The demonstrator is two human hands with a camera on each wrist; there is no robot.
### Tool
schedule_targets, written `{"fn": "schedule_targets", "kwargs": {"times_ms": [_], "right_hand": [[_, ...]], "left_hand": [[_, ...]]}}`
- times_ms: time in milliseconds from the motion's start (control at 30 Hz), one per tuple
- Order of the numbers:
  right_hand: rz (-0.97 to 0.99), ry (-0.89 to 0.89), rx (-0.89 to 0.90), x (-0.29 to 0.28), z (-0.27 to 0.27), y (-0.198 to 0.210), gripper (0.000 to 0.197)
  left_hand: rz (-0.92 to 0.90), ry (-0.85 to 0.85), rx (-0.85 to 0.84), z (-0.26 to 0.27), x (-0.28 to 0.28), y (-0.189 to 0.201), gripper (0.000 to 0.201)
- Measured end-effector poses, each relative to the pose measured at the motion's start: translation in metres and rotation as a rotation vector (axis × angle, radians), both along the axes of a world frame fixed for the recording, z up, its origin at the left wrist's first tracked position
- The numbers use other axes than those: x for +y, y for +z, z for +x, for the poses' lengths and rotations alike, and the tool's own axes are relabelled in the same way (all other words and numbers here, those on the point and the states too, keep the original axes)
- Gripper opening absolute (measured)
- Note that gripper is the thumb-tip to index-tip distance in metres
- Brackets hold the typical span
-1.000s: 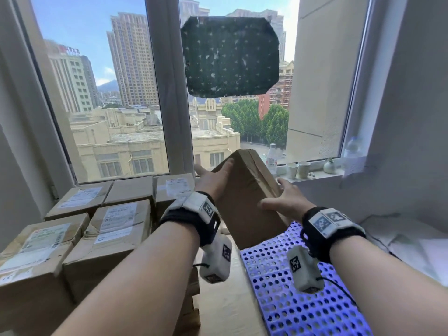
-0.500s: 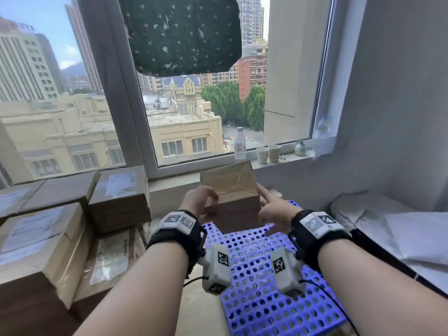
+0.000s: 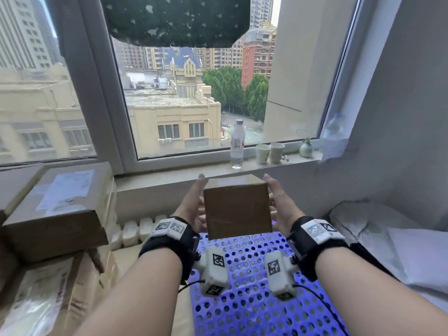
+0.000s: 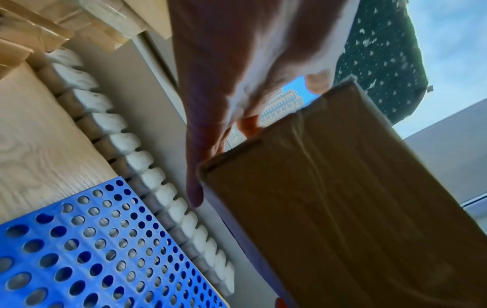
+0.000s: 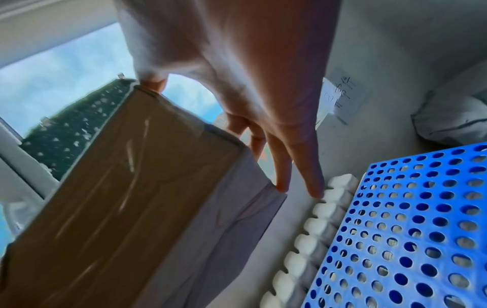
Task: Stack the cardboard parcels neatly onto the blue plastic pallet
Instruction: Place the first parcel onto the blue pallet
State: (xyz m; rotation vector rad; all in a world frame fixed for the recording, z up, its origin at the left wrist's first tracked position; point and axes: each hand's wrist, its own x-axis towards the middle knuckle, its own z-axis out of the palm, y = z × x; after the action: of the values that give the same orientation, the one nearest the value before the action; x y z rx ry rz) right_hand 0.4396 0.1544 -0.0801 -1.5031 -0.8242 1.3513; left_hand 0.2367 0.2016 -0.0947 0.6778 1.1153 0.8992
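Observation:
A plain brown cardboard parcel point(image 3: 237, 209) is held upright between my two hands, just above the far end of the blue perforated pallet point(image 3: 247, 299). My left hand point(image 3: 191, 209) presses its left side with straight fingers, thumb up at the top corner. My right hand point(image 3: 278, 204) presses the right side the same way. The left wrist view has the parcel point(image 4: 342, 208) beside the left hand point(image 4: 224, 93), with the pallet point(image 4: 79, 260) below. In the right wrist view, the right hand's straight fingers point(image 5: 290, 156) lie along the parcel point(image 5: 118, 208), near the pallet point(image 5: 408, 229).
Several labelled cardboard parcels point(image 3: 60, 209) are stacked at the left. A white ribbed radiator point(image 3: 135, 229) runs under the window behind the pallet. A bottle point(image 3: 236, 146) and two paper cups point(image 3: 269, 152) stand on the sill. White bags point(image 3: 400, 238) lie at the right.
The parcel was tilted a second ago. It now stands upright, square between both palms and nearer the pallet's far end. My view has swung right, away from the parcel stack.

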Motion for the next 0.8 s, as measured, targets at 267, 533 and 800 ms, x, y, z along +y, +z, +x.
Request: {"fn": "schedule_targets", "kwargs": {"times_ms": [267, 533, 800], "right_hand": [[-0.099, 0.099, 0.065, 0.039, 0.009, -0.051, 0.009], [-0.198, 0.243, -0.056, 0.08, -0.008, -0.106, 0.044], [-0.298, 0.301, -0.193, 0.096, -0.021, -0.15, 0.044]], "left_hand": [[-0.024, 0.043, 0.045, 0.007, 0.027, -0.047, 0.042], [-0.09, 0.148, 0.273, -0.001, 0.037, -0.093, 0.022], [-0.202, 0.09, 0.334, -0.013, 0.045, -0.145, 0.048]]}}
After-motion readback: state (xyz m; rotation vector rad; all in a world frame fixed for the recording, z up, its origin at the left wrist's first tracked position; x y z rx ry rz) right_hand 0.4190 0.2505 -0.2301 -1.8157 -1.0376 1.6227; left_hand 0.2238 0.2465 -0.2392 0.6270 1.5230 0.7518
